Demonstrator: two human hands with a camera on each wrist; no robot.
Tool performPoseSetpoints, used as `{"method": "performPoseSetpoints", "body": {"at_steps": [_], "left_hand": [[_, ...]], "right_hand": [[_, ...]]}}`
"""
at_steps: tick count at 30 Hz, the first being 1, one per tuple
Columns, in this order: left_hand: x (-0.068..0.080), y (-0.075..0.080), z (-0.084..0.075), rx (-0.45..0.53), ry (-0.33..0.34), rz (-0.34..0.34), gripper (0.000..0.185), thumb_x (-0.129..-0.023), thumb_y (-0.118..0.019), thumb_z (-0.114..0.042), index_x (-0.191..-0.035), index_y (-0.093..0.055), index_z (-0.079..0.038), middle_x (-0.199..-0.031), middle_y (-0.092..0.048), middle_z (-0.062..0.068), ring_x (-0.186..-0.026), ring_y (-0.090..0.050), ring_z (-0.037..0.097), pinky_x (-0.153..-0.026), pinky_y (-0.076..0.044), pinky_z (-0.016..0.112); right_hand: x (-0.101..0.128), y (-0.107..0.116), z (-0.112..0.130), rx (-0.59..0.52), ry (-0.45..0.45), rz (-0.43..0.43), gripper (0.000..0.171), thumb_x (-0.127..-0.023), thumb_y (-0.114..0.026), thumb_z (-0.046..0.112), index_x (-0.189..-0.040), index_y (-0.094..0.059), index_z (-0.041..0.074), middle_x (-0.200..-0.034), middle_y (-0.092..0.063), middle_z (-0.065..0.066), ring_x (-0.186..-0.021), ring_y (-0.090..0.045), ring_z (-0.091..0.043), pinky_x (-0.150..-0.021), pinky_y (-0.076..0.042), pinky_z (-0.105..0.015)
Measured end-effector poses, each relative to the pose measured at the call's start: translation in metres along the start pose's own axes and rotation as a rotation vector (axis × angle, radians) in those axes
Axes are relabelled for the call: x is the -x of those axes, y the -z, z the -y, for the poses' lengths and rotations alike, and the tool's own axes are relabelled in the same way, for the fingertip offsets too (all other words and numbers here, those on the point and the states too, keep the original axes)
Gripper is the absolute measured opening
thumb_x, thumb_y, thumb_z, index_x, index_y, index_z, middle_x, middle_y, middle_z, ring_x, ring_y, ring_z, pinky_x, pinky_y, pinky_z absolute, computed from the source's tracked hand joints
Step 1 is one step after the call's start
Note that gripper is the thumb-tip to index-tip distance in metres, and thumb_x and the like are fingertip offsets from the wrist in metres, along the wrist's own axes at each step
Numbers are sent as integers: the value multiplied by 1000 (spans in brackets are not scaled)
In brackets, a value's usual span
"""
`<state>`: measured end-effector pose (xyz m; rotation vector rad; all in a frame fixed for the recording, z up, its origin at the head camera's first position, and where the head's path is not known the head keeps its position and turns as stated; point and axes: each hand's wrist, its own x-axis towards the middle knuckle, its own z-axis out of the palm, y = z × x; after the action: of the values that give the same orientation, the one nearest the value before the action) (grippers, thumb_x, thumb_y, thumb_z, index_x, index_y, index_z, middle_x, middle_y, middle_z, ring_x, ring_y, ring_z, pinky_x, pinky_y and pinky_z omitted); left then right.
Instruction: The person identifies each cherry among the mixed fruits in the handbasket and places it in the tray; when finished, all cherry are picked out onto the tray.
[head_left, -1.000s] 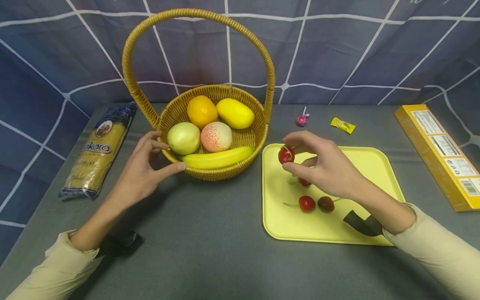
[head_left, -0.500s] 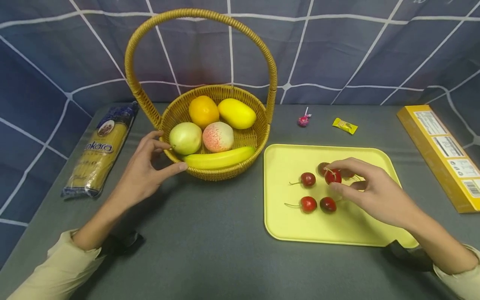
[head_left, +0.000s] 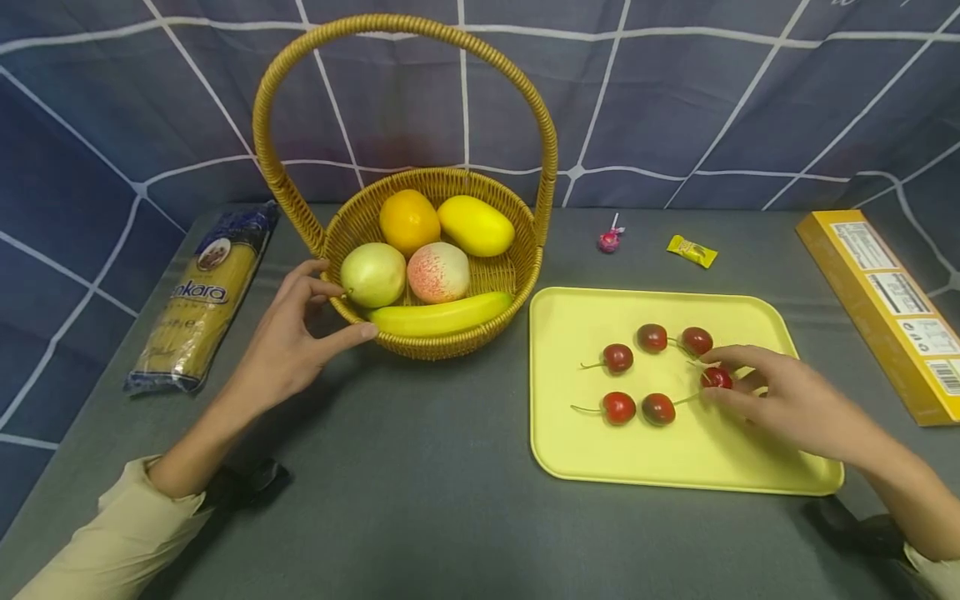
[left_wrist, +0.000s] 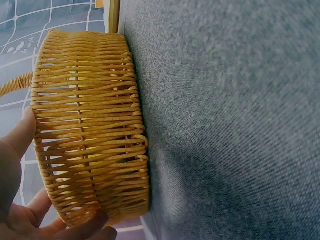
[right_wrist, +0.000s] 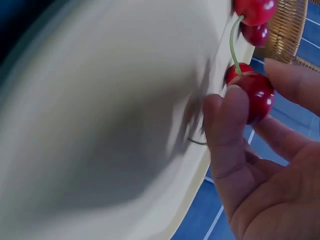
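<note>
A grey table [head_left: 420,500] fills the scene, and at about 11 o'clock on it stands a wicker basket [head_left: 442,333] with a tall arched handle, holding a green apple [head_left: 372,274], a peach [head_left: 438,272], an orange [head_left: 408,221], a mango [head_left: 476,225] and a banana [head_left: 441,314]. At 3 o'clock from the basket, just beside it, lies a yellow tray [head_left: 675,458]. Far out at 3 o'clock sits a long yellow box [head_left: 892,308], and at 9 o'clock a bag of pasta [head_left: 198,300]. The left hand [head_left: 288,350] rests against the basket's wall at its 8 o'clock side, thumb and fingertips touching the weave, fingers only loosely bent and spread apart. The right hand [head_left: 787,404] lies low over the tray's 3 o'clock half, its thumb and forefinger pinched together on a cherry [head_left: 716,377] that sits at or just above the tray surface; whether it touches cannot be told. Five other cherries [head_left: 618,357] lie on the tray at 9 to 11 o'clock from the held one, in two rows. Beyond the tray at 12 o'clock are a pink lollipop [head_left: 609,240] and a small yellow sweet [head_left: 692,250]
</note>
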<state>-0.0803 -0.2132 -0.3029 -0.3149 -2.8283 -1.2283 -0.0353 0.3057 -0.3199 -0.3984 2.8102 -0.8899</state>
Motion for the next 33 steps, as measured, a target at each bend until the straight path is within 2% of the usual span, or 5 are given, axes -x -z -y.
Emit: {"method": "performPoseSetpoints", "body": {"at_steps": [4,14,23,33], "left_hand": [[0,0,-1,0,12,9,57,-85,-80,-29,-121,-50,4,-158,-23,15,-131,-39,48,-107,-35,62],[0,0,-1,4,12,6,56,-85,-80,-27,-120,-50,5,-157,-23,16,-132,-38,48,-108,-35,61],[0,0,-1,14,10,7,56,-85,-80,-27,-120,-50,5,-157,-23,16,-132,-38,48,-109,-34,61],[1,0,0,22,7,8,56,-85,-80,-26,-120,-49,5,-158,-22,16,-134,-36,48,-109,-34,61]], "right_hand": [[1,-2,-3,89,2,-10,30,-87,-78,20,-114,-67,12,-100,-65,1,-76,-58,-4,-59,-47,-23],[1,-5,-1,142,24,-17,19,-87,-78,25,-103,-69,19,-88,-59,7,-69,-52,-6,-57,-41,-23],[2,-9,-5,137,51,0,26,-87,-78,23,-109,-69,12,-81,-52,5,-67,-47,-5,-53,-36,-22],[4,-7,-2,126,37,-2,28,-87,-78,25,-111,-69,15,-87,-56,5,-69,-50,-7,-55,-40,-23]]}}
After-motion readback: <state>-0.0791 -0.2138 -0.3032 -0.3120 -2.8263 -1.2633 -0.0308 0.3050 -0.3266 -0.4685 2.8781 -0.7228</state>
